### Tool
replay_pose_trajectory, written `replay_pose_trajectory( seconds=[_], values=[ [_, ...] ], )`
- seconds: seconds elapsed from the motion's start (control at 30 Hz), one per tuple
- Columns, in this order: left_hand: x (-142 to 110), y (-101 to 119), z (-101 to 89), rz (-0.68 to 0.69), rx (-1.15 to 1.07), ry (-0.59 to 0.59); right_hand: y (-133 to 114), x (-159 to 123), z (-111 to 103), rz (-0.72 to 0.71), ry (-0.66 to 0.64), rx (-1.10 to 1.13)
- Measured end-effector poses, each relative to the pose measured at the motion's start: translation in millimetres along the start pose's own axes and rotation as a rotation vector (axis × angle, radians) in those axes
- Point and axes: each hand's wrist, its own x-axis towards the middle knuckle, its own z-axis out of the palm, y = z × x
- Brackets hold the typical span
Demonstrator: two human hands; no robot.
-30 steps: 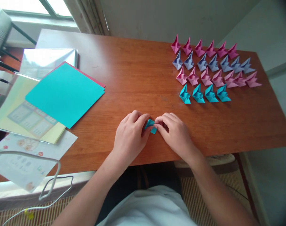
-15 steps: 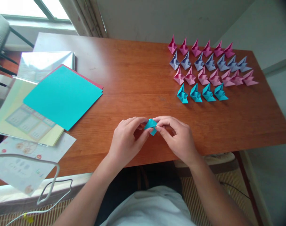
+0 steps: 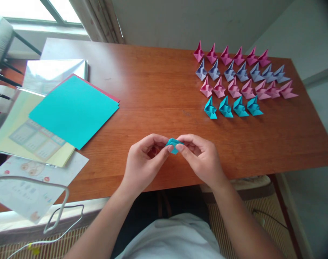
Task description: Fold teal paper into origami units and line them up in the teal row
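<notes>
A small folded piece of teal origami paper (image 3: 174,145) is pinched between my two hands, over the front part of the wooden table. My left hand (image 3: 146,158) grips its left side between thumb and fingers. On its right side, my right hand (image 3: 200,154) has thumb and fingertips closed on the paper. Some of its folds are hidden behind my fingers. Beyond my hands to the right stands a row of finished teal origami pieces (image 3: 225,107), each with an upright point.
Behind the teal row stand rows of pink (image 3: 234,87), lavender (image 3: 229,71) and magenta origami pieces (image 3: 226,55). Teal paper sheets (image 3: 74,111) lie at left over a yellow packet (image 3: 21,108) and a clear-wrapped pack (image 3: 56,68). A white cable (image 3: 45,241) hangs at the front left.
The folded teal paper has tilted in my fingers and its outline looks flatter on top. Both thumbs have shifted onto its near face. The view has moved slightly.
</notes>
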Motion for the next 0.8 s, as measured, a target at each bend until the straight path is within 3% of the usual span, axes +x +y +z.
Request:
replay_pose_trajectory(
  seconds=[0.33, 0.63, 0.8],
  values=[
    [4, 2, -7.5, -0.044, 0.205, -0.101, -8, 4, -2, -0.053, -0.041, -0.108],
    [-1, 3, 6.9, -0.08, -0.037, 0.149, -3, 0, 12, 0.066, 0.038, 0.209],
    [-3, 6, 10.0, -0.12, -0.099, 0.07, -1, -1, 13, 0.05, 0.074, 0.212]
  ],
)
